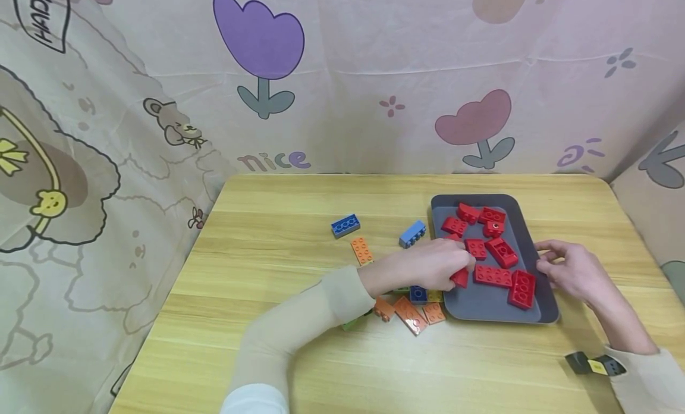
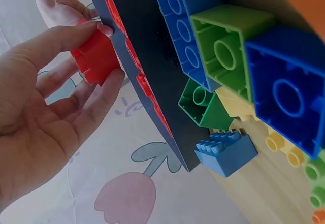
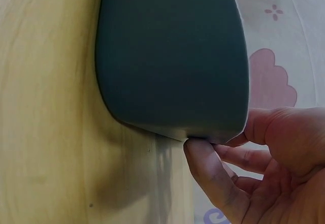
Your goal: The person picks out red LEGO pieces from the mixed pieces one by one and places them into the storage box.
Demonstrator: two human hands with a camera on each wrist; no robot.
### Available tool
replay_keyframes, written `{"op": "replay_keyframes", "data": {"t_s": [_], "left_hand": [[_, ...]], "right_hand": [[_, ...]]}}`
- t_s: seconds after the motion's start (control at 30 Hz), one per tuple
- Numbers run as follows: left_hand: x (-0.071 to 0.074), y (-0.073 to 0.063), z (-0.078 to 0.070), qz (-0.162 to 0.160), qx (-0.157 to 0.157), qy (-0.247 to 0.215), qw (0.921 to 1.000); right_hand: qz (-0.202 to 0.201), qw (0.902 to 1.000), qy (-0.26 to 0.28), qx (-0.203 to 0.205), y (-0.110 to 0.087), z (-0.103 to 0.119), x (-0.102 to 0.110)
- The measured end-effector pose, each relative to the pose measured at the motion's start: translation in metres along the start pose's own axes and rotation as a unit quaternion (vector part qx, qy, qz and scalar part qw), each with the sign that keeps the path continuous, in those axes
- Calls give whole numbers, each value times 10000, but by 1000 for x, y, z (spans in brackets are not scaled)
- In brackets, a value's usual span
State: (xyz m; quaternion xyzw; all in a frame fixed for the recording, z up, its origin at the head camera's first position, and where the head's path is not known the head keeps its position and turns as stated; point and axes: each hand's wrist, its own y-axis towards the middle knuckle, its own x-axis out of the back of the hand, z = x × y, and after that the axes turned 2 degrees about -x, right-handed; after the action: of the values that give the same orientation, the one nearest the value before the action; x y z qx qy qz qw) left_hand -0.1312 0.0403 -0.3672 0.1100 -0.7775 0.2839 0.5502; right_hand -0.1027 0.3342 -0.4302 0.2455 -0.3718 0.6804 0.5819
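My left hand [image 1: 441, 265] reaches over the left rim of a dark grey tray [image 1: 455, 310]. Between its thumb and fingers it pinches a red toy brick [image 2: 96, 56], held above the tray in the left wrist view. Several red bricks, among them a long one [image 1: 493, 276] and one with an eye print [image 1: 494, 227], lie spread inside the tray. At the tray's right side, my right hand [image 1: 575, 271] grips the edge, with the thumb [image 3: 200, 158] against the outer wall and the other fingers partly hidden behind it.
Left of the tray lies a loose pile of bricks: orange [image 1: 411, 316], dark blue [image 1: 418, 294], green [image 2: 200, 102] and yellow, partly covered by the left forearm. A dark blue brick [image 1: 345, 225] and a light blue brick [image 1: 412, 234] lie farther back. Patterned cloth [image 1: 342, 116] hangs behind the table.
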Motion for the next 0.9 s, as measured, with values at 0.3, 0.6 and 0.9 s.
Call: {"op": "replay_keyframes", "data": {"t_s": [0.3,0.6,0.9], "left_hand": [[1,16,2,4,-22,7,10000],[-5,30,2,65,42,60,10000],[-14,40,2,57,8,249,9997]], "right_hand": [[15,10000,-25,-31,0,1,1],[-18,10000,-43,27,-1,0,0],[14,10000,-16,-3,0,-1,0]]}}
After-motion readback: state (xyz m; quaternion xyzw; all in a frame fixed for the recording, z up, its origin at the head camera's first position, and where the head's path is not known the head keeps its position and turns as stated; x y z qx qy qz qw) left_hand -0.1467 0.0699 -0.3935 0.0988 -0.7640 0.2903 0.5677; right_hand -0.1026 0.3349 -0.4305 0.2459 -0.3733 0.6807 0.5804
